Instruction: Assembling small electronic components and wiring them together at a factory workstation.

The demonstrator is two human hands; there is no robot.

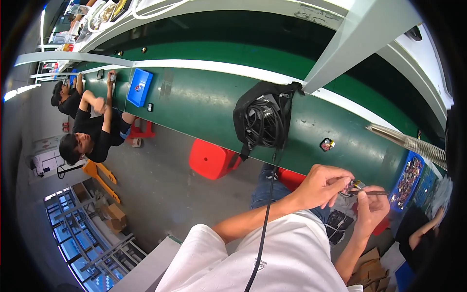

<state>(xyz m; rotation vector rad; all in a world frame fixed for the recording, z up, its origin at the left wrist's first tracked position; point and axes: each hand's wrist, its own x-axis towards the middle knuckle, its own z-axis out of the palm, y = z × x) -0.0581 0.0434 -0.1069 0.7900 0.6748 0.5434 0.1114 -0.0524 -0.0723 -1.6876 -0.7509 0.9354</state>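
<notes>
My left hand (325, 186) pinches a small electronic part (358, 185) with a yellowish, silvery end and thin reddish wires. Close beside it, my right hand (372, 207) is closed on slim dark tweezers (374, 192), whose tip reaches the part. Both hands are near the front edge of the green workbench (194, 104). Another small part with red and yellow bits (327, 144) lies on the bench just beyond my hands. Fine details between my fingers are too small to make out.
A black bag (241, 119) of coiled cables sits on the bench; a black cable (266, 219) runs from it across my front. At right are a blue bin (408, 180) of small parts and a metal flexible hose (413, 143). Co-workers sit left and right. A red stool (209, 158) stands left.
</notes>
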